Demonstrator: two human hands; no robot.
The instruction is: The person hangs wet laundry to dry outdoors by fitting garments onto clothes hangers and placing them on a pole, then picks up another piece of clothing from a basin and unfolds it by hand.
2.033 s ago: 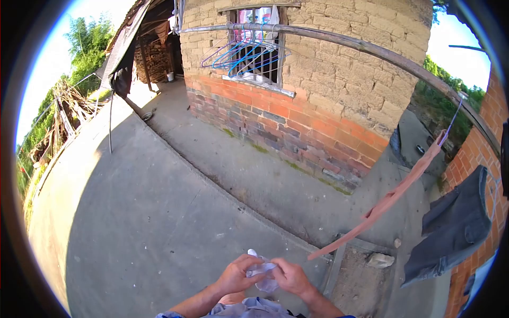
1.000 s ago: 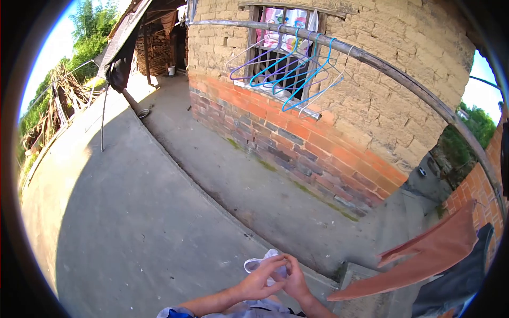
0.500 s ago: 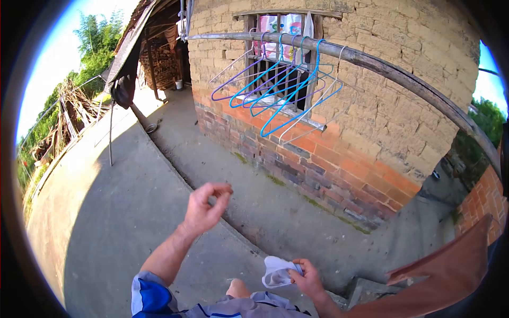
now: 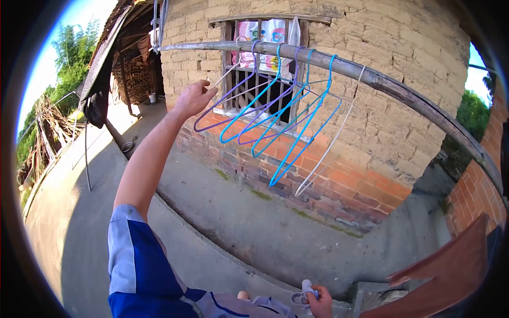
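My left hand [image 4: 195,99] is raised beside the left end of a pale pink hanger [image 4: 229,71], thumb and forefinger apart; whether the fingertips touch it is unclear. Purple hangers [image 4: 254,53] and blue hangers [image 4: 313,108] hang beside it on a wooden pole [image 4: 392,87], with a white hanger [image 4: 334,139] at their right. Low at the bottom, my right hand [image 4: 321,305] is closed on a small white cloth [image 4: 300,298], which is bunched near my body.
Behind the pole stands a mud-brick wall [image 4: 371,122] with a barred window. A reddish-brown garment [image 4: 450,275] hangs at the lower right. A raised concrete edge [image 4: 212,245] crosses the ground. Dark cloth [image 4: 96,108] hangs at the left.
My left hand has left the white cloth and risen up to the pale pink hanger. My right hand keeps the cloth, now lower in view. The hangers appear larger and closer.
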